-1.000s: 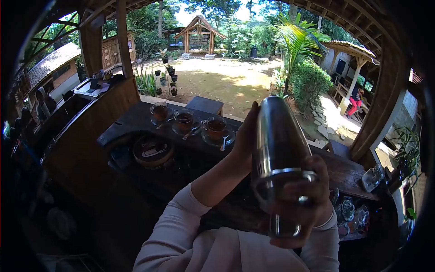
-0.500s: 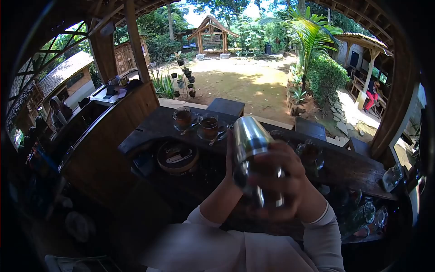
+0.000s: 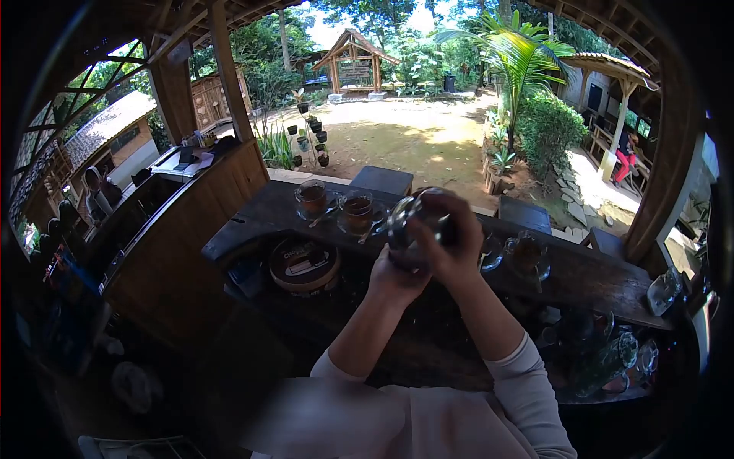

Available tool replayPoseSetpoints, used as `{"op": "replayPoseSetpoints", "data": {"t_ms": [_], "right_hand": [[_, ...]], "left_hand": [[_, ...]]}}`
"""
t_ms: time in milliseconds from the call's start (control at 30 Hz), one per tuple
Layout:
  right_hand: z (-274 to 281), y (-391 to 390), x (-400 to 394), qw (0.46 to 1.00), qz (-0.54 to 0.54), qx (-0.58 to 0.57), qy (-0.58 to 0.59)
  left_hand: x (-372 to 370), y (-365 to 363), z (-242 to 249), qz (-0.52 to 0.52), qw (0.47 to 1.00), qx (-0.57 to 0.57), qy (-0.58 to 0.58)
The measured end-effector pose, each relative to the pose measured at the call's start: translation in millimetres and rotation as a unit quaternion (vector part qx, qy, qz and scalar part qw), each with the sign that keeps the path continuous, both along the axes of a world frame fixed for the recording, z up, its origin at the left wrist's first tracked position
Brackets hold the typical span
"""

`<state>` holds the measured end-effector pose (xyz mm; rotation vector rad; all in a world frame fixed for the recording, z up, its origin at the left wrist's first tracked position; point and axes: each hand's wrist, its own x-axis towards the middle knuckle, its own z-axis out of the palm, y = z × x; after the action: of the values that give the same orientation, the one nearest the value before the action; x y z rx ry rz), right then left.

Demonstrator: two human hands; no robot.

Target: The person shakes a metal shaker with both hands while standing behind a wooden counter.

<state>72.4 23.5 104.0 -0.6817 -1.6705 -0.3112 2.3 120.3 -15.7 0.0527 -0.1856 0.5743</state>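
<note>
Both of my hands are wrapped round a shiny metal shaker (image 3: 407,229), held in the air above the dark wooden counter (image 3: 589,284). Its near end faces me, and the far part is hidden. My left hand (image 3: 397,277) grips it from below. My right hand (image 3: 451,233) closes over its right side and top. Left of the shaker, two glass cups of brown drink, a left one (image 3: 312,197) and a nearer one (image 3: 356,210), stand on glass saucers with spoons. Another glass cup (image 3: 527,252) sits on a saucer to the right.
A round box (image 3: 304,268) lies on the shelf below the counter. A glass jar (image 3: 664,292) stands at the counter's right end, with glassware (image 3: 612,363) lower down. Stools (image 3: 382,180) line the far side. A person in red trousers (image 3: 625,164) is outside at right.
Both hands, with the shaker, have moved up and away from me. The shaker has tipped from its upright slant, so its end now faces me.
</note>
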Motion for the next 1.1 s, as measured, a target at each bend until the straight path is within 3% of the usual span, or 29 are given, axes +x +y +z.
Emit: {"op": "replayPoseSetpoints", "data": {"t_ms": [67, 133, 167, 200, 267, 300, 333, 367, 400, 467, 500, 533, 567, 600, 667, 700, 733, 767, 800, 867, 900, 933, 1000, 1067, 1100], "right_hand": [[6, -1, -2, 0.982, 0.029, 0.043, 0.179], [35, -46, -17, 0.980, 0.064, 0.159, -0.104], [30, -48, -21, 0.980, 0.065, 0.156, -0.104], [27, -48, -27, 0.968, 0.063, 0.198, -0.138], [19, -48, -37, 0.937, 0.055, 0.282, -0.201], [18, -33, -25, 0.961, 0.033, 0.196, -0.193], [6, -4, -12, 0.983, 0.016, 0.119, -0.140], [-5, 16, -10, 0.998, 0.031, -0.025, 0.050], [-5, 13, -13, 0.998, 0.030, -0.027, 0.049], [6, 5, -18, 0.979, 0.032, -0.003, 0.200], [20, -15, -18, 0.998, 0.040, 0.048, -0.005], [36, -41, -20, 0.974, 0.030, 0.107, -0.199], [31, -51, -39, 0.955, 0.067, 0.202, -0.206], [28, -49, -38, 0.955, 0.067, 0.201, -0.206], [12, -41, -29, 0.941, 0.033, 0.277, -0.192], [10, -27, -7, 0.964, 0.042, 0.166, -0.202], [-8, -6, 5, 0.997, -0.011, 0.034, -0.075], [-12, -10, 2, 0.994, -0.056, 0.006, 0.097], [-13, -10, -1, 0.958, -0.098, -0.012, 0.269], [18, -58, -19, 0.994, -0.015, 0.110, 0.008], [14, -62, -20, 0.994, -0.013, 0.108, 0.009], [10, -65, -21, 0.986, 0.034, 0.164, -0.027], [3, -70, -20, 0.949, 0.122, 0.272, -0.097], [-4, -38, 3, 0.986, 0.068, 0.143, -0.049], [-14, -20, 14, 0.998, 0.022, 0.059, -0.013]], "left_hand": [[-25, -30, 46, 0.008, 1.000, 0.020, -0.008], [-43, -41, 71, 0.025, 0.986, 0.160, -0.023], [-60, -69, 101, -0.060, 0.993, 0.069, -0.072], [-50, -61, 97, -0.023, 0.980, 0.141, -0.142], [-47, -47, 78, -0.143, 0.975, 0.098, -0.135], [-36, -30, 46, -0.188, 0.968, 0.023, -0.167], [-30, -16, 25, -0.185, 0.968, 0.021, -0.167], [-24, -6, 8, -0.056, 0.998, -0.028, -0.029], [-21, -2, 1, 0.072, 0.988, -0.077, 0.113], [-38, -21, 46, 0.069, 0.984, -0.054, 0.154], [-49, -31, 63, -0.004, 0.999, -0.015, 0.035], [-56, -44, 76, -0.076, 0.993, 0.021, -0.084], [-59, -56, 86, -0.052, 0.992, 0.083, -0.083], [-56, -50, 85, -0.075, 0.994, -0.007, -0.074], [-41, -46, 68, -0.121, 0.974, 0.094, -0.167], [-23, -20, 32, -0.075, 0.991, 0.046, -0.097], [-10, 1, 0, -0.028, 0.999, -0.004, -0.027], [-16, -10, 5, -0.005, 1.000, -0.006, -0.008], [-25, -18, 22, 0.019, 1.000, 0.002, 0.014], [-33, -29, 48, 0.025, 0.985, 0.161, -0.055], [-38, -27, 43, 0.044, 0.983, 0.161, 0.072], [-44, -61, 79, -0.001, 0.978, 0.180, -0.108], [-32, -59, 79, 0.054, 0.964, 0.208, -0.159], [-13, -40, 54, 0.100, 0.988, 0.113, -0.028], [9, -9, -5, 0.230, 0.921, 0.293, 0.118]]}}
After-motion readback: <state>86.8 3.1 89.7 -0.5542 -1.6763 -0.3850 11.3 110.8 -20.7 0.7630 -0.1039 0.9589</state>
